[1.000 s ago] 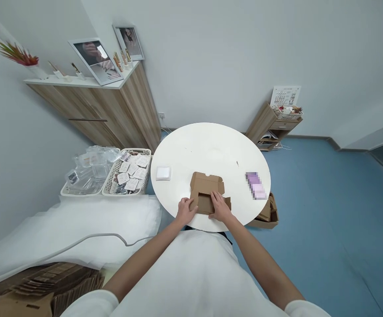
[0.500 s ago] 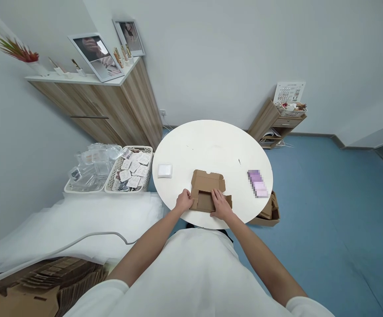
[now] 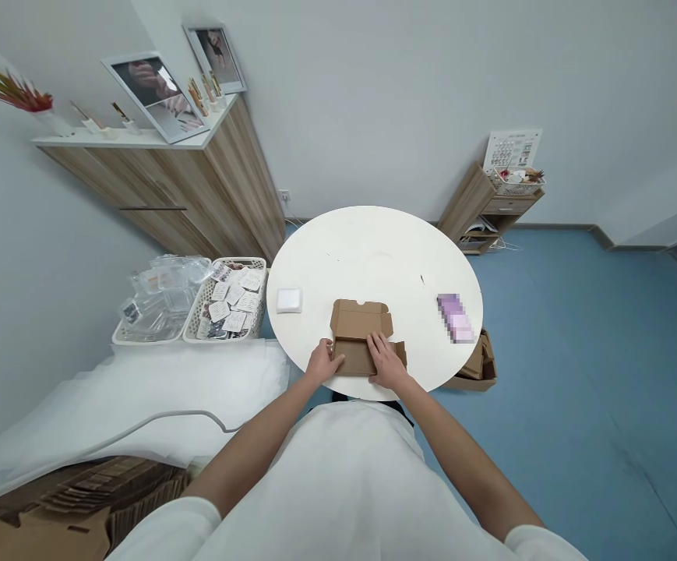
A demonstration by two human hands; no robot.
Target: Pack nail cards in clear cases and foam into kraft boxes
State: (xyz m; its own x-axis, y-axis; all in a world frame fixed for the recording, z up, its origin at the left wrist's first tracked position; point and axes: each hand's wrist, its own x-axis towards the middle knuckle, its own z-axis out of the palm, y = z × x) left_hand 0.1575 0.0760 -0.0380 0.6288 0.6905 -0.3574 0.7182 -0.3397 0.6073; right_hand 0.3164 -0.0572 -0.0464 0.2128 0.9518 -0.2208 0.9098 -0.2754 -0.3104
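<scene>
Left hand (image 3: 322, 362) pinches the cardboard box (image 3: 354, 355) at nine o'clock.
Right hand (image 3: 387, 363) touches its three o'clock side; grip unclear.

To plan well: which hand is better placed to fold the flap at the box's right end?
Probably the right hand, beside that flap; the left hand touches the box at its left end.

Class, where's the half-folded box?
In the head view, the box lies on the near side of the table, left hand at its left, right hand at its right.
</scene>
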